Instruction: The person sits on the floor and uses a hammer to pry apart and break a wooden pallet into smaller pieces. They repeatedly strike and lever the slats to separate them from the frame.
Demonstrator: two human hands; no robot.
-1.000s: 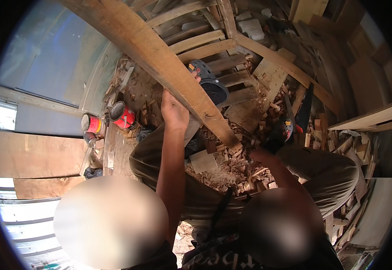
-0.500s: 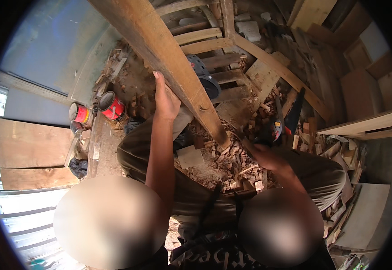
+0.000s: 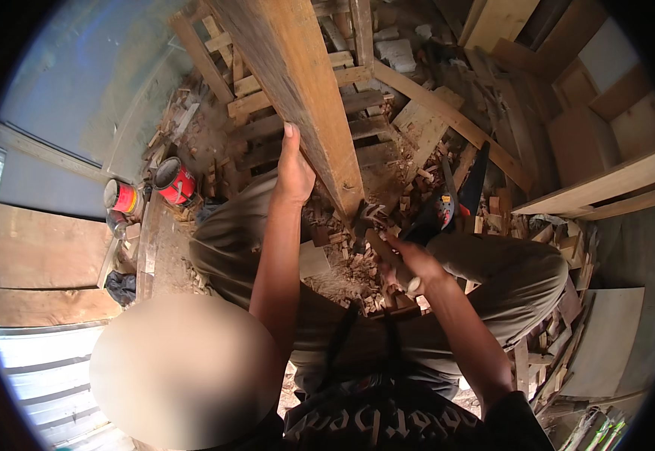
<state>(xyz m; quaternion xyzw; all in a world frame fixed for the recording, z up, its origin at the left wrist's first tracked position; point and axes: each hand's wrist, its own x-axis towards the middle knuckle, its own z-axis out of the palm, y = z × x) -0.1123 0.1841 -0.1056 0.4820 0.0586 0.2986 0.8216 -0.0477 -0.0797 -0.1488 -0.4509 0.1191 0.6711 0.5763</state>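
Observation:
A long, thick wooden beam (image 3: 290,83) slants from the top edge down to the wood chips between my legs. My left hand (image 3: 294,174) is closed on the beam's left side, its thumb up along the face and its other fingers hidden behind. In my right hand (image 3: 418,261) is a hammer (image 3: 381,248), with fingers wrapped round its wooden handle. The handle's butt sticks out below the hand. The dark head is close to the beam's lower end; whether they touch I cannot tell.
Wood chips and offcuts (image 3: 354,267) cover the ground between my legs. A handsaw (image 3: 476,184) lies by my right knee. Two red cans (image 3: 176,183) stand at the left. Beyond the beam is a slatted wooden pallet (image 3: 369,128); boards (image 3: 598,331) lean at the right.
The beam now stands steeper, its lower end shifted slightly left and up, my left hand moving with it. My right hand has come left, bringing the hammer into clearer view by the beam's end.

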